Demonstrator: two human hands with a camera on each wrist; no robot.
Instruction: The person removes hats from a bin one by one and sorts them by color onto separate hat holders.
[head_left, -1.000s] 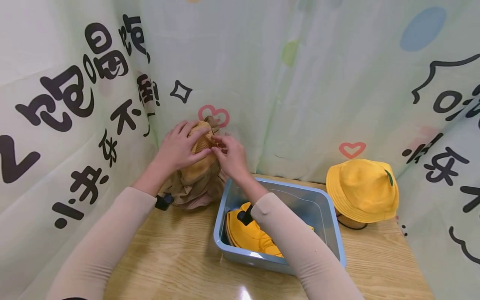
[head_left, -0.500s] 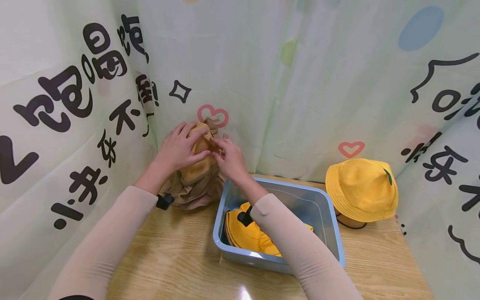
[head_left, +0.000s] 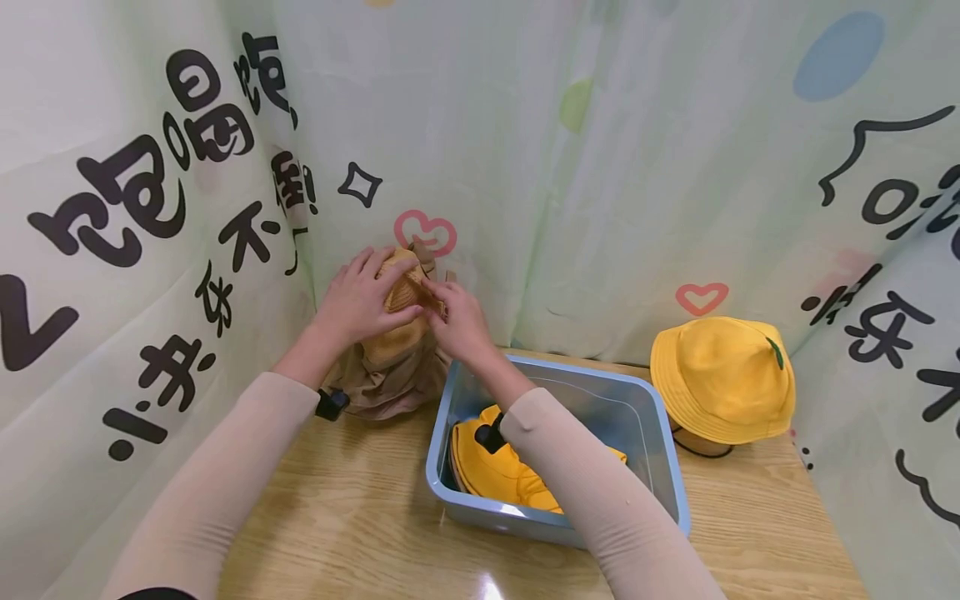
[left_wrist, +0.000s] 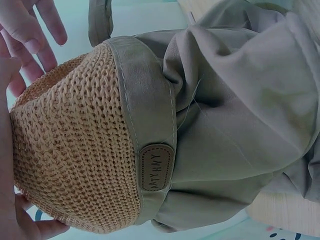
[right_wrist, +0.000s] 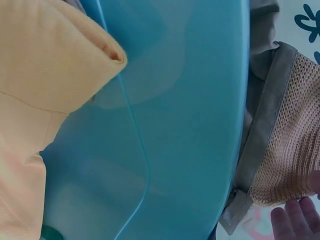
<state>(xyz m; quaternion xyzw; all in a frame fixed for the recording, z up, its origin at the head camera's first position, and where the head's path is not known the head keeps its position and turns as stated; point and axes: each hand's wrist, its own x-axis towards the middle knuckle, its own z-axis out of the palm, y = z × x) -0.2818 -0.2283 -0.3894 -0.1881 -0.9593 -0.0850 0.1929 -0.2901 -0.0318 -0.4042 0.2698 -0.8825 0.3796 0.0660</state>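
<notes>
A sun hat with a woven straw-coloured crown and a floppy grey-brown cloth brim stands at the back left of the table. In the left wrist view its band carries a stitched leather label. My left hand holds the crown from above, fingers and thumb curved around it. On the crown's right side, my right hand pinches the woven part between thumb and fingers. The right wrist view shows the hat's crown beyond the tub, with fingertips at its lower edge. What supports the hat is hidden.
A blue plastic tub with folded yellow hats inside sits under my right forearm. To its right, a yellow bucket hat with a green leaf rests raised on a stand. A printed curtain encloses the wooden table.
My right hand's fingers have shifted slightly along the crown's edge. The left hand keeps its hold, and the hat stays in nearly the same spot.
</notes>
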